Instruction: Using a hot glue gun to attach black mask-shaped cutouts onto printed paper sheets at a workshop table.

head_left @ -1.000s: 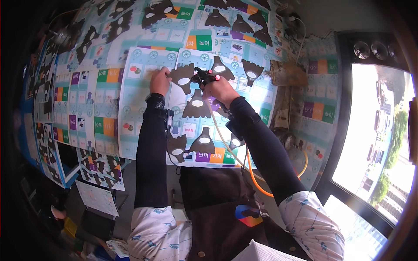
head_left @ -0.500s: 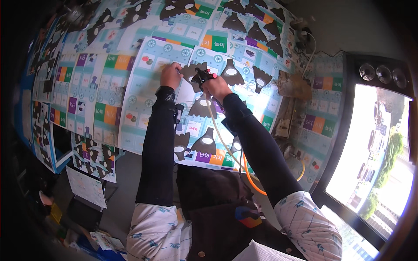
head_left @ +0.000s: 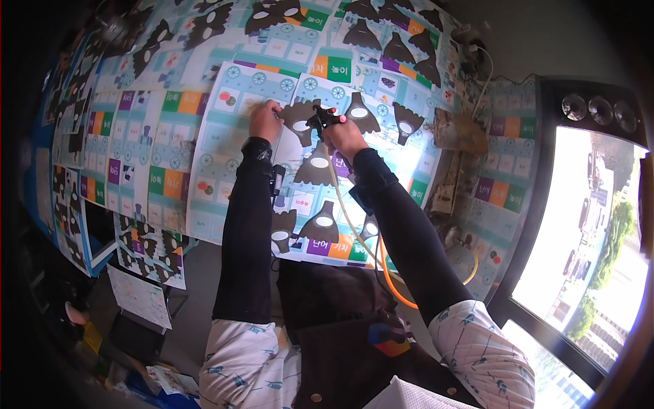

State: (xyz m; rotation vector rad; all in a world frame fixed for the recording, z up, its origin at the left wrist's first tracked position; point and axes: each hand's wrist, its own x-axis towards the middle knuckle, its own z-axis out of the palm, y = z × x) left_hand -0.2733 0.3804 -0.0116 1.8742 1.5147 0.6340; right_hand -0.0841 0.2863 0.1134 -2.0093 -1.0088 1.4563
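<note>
My left hand (head_left: pixel 264 120) presses flat on a pale blue printed sheet (head_left: pixel 231 157), its fingers beside a dark brown bell-shaped cutout (head_left: pixel 300 114). My right hand (head_left: pixel 343 134) is closed around a small black tool with a red tip (head_left: pixel 325 118), held against that same cutout. A cream cord and an orange hose (head_left: pixel 388 279) run from the tool down past my right forearm. More dark cutouts (head_left: pixel 317 167) lie in a column under my arms. Both forearms wear black sleeves.
Many printed sheets with coloured squares cover the table (head_left: pixel 136 136), with dark cutouts along the far edge (head_left: pixel 402 48). A bright window (head_left: pixel 586 204) is at the right. A stack of cutout sheets (head_left: pixel 146 249) lies at the lower left, with loose papers (head_left: pixel 139 296) below.
The view has shifted so the sheets and both hands sit a little higher and further right. My hands stay on the same cutout, with the tool still against it.
</note>
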